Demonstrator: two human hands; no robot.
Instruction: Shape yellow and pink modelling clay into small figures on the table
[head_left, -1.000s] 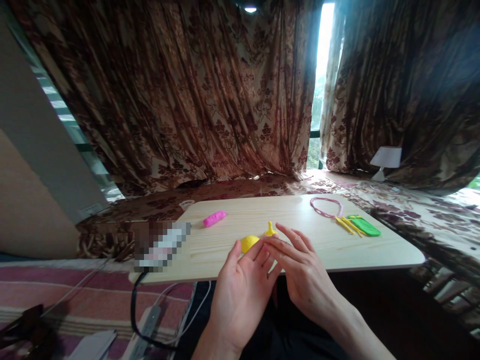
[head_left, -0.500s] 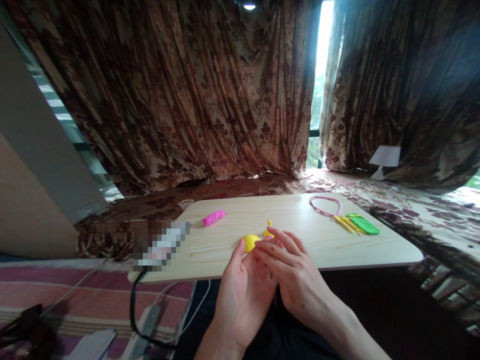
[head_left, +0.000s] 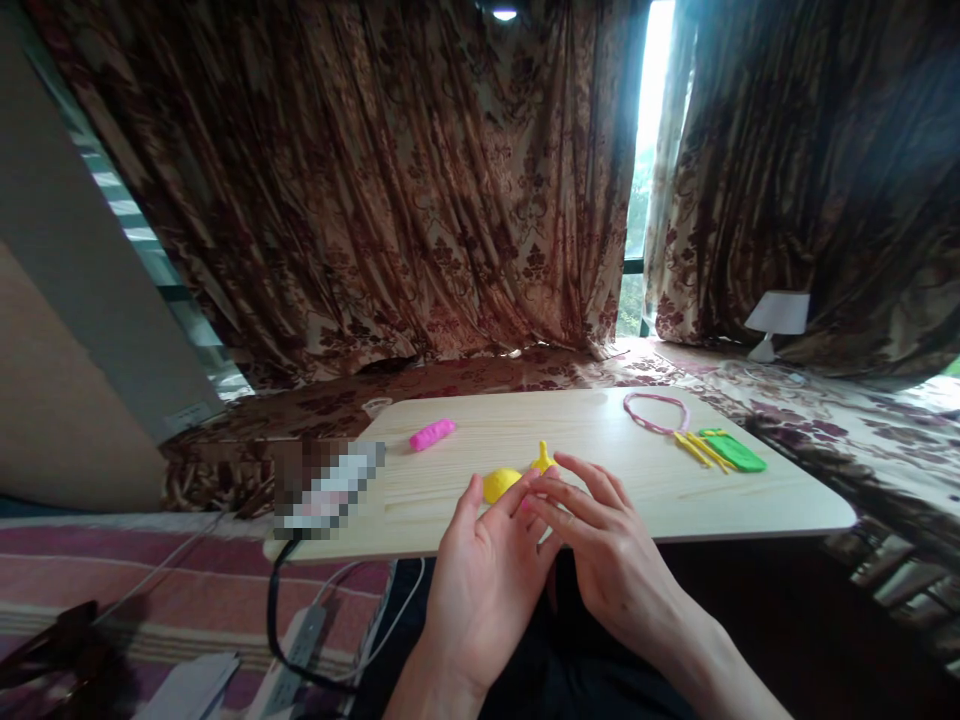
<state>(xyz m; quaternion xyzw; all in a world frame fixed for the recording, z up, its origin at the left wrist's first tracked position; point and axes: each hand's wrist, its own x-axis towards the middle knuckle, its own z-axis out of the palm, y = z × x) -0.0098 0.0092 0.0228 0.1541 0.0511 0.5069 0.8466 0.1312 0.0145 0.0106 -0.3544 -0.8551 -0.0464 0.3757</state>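
"What's in the room?"
"Patterned curtains (head_left: 420, 180) fill the top of the frame, and a white lamp (head_left: 778, 313) stands at the right. A pale table (head_left: 600, 420) spans the middle."
"And the hands?"
"Lower centre. The left hand (head_left: 487, 570) is spread, palm up; the right hand (head_left: 611, 540) lays its fingers over the left one's. Whether the right grips, I can't tell."
"Anything between them?"
"A small pink bit (head_left: 527, 503), mostly covered, just right of and below the frame's centre."
"What's nearby?"
"A yellow dome (head_left: 501, 485) and a yellow piece (head_left: 544, 455) with an upright stem, just beyond the fingers. A pink block (head_left: 433, 434) lies left of centre; towards the right are a pink ring (head_left: 654, 430), yellow strips (head_left: 694, 450) and a green slab (head_left: 739, 452)."
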